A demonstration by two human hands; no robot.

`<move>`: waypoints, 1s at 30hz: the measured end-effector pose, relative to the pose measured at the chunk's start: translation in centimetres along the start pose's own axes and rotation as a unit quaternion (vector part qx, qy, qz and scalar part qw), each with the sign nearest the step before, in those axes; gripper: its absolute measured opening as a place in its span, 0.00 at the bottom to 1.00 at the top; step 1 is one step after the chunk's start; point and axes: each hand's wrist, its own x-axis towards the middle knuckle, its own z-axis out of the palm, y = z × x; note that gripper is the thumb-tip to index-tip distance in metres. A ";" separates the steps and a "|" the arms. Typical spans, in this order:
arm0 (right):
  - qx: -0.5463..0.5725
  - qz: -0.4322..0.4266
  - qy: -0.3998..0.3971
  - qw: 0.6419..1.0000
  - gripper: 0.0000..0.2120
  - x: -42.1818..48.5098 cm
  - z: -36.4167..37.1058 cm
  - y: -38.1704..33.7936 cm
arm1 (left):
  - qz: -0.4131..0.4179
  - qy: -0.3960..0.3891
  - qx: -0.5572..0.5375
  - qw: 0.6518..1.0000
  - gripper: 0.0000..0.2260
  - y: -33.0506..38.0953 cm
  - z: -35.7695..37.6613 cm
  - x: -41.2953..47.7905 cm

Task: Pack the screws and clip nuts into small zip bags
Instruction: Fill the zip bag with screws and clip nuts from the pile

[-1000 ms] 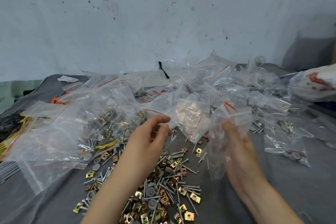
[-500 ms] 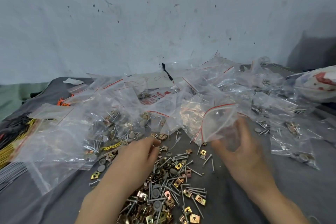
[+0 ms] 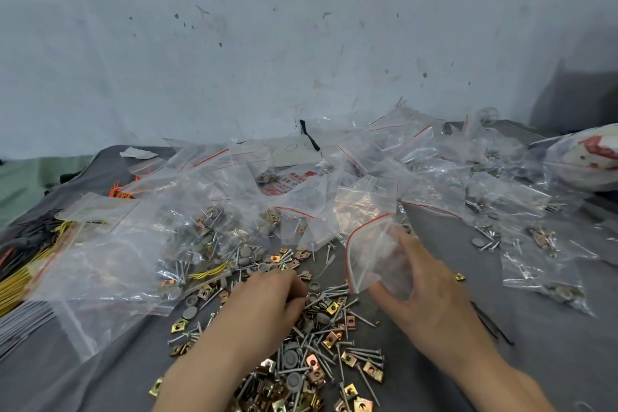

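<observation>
A loose heap of silver screws [image 3: 337, 349], brass clip nuts [image 3: 329, 343] and grey round caps [image 3: 289, 359] lies on the grey cloth in front of me. My right hand [image 3: 431, 304] holds a small clear zip bag [image 3: 374, 254] with a red seal line, its mouth held open and facing left toward the heap. My left hand [image 3: 267, 308] rests palm down on the heap, fingertips curled among the screws and nuts; whether it has picked any up is hidden.
Many clear zip bags [image 3: 207, 224], some filled with hardware, pile up across the middle and right of the cloth. Yellow ties [image 3: 20, 281] lie at the left edge. A white printed sack [image 3: 585, 157] sits at far right. A pale wall [image 3: 301, 43] stands behind.
My left hand let go of the bag and dropped down onto the heap of screws and nuts. My right hand lowered the bag toward the heap, its mouth now open.
</observation>
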 end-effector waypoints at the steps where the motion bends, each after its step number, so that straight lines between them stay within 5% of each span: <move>1: -0.003 0.001 -0.001 1.000 0.34 0.0 0.0 0.0 | 0.002 0.014 -0.008 1.000 0.04 -0.1 0.1 0.0; 7: -0.020 0.001 -0.023 1.000 0.33 0.0 0.0 0.0 | -0.014 0.113 -0.188 0.976 0.03 0.0 -0.6 0.3; 12: -0.011 0.000 -0.044 0.999 0.32 -0.1 -0.2 -0.4 | 0.006 0.122 -0.324 0.938 0.07 0.9 -0.7 0.0; 21: -0.017 -0.018 -0.040 0.999 0.33 -0.3 0.0 -0.4 | 0.021 0.098 -0.460 0.882 0.09 2.6 -0.7 0.1; 30: -0.007 -0.026 -0.024 0.999 0.32 -0.2 0.2 -0.1 | 0.012 0.096 -0.496 0.863 0.08 3.5 -0.6 0.5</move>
